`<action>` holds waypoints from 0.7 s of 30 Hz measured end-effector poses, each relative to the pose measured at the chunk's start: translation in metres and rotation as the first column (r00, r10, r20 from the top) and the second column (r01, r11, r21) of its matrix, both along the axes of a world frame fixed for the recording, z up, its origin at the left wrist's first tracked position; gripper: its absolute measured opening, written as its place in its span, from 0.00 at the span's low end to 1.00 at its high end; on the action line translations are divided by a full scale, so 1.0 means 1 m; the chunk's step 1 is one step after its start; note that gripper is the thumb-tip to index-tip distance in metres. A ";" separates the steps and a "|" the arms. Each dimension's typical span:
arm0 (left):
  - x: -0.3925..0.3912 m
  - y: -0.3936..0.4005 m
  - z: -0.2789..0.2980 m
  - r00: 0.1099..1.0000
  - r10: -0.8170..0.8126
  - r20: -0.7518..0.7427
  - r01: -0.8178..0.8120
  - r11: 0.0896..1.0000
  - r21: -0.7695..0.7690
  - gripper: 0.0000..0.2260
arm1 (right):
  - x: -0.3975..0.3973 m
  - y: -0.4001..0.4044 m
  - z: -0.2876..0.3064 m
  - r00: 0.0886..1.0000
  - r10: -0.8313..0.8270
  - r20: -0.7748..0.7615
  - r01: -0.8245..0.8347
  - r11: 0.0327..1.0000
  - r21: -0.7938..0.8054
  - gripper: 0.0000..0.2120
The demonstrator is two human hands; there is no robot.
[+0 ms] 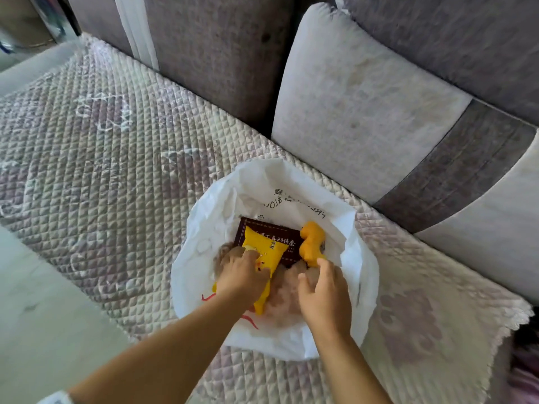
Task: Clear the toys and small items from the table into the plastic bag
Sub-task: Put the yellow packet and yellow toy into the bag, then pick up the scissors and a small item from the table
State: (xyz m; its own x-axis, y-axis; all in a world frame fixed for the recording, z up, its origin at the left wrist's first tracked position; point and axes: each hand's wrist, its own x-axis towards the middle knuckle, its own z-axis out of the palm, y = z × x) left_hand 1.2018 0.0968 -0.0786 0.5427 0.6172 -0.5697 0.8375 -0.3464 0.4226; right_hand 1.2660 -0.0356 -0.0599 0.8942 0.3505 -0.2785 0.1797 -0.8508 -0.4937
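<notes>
Inside plastic bag (291, 182): dark box (287, 243) reads "20"; both hands' fingers curled, grasp unclear.

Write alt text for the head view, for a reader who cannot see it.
Both hands reach into an open white plastic bag on a quilted sofa cover: the left hand holds a yellow packet, the right hand touches an orange toy, beside a dark box.

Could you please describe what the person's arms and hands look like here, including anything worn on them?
Both forearms are bare, with no sleeves in view. The left hand and right hand wear no gloves, and no rings are visible. Something white shows at the bottom edge by the left arm; what it is cannot be told. No watch or bracelet shows on either wrist.
</notes>
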 end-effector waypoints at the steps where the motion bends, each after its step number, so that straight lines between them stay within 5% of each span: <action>1: -0.005 0.001 0.004 0.999 0.004 0.037 -0.004 1.000 -0.007 0.20 | -0.001 0.000 0.003 1.000 0.011 0.004 -0.011 1.000 0.011 0.19; 13: -0.136 0.015 0.067 0.947 0.221 0.233 -0.210 0.975 -0.072 0.11 | -0.077 0.040 0.057 0.945 0.326 -0.030 -0.317 0.934 0.163 0.08; 21: -0.284 0.042 0.088 0.857 0.466 0.222 -0.476 0.879 -0.006 0.08 | -0.194 0.104 0.079 0.766 0.642 -0.039 -0.627 0.759 0.173 0.08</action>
State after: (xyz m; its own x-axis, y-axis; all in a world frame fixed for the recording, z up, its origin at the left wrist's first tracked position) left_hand 0.9179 0.1392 0.0099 0.2837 0.8528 -0.4384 0.7987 0.0429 0.6002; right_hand 1.0722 0.0683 0.0194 0.4258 0.8702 -0.2480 0.6020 -0.4770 -0.6403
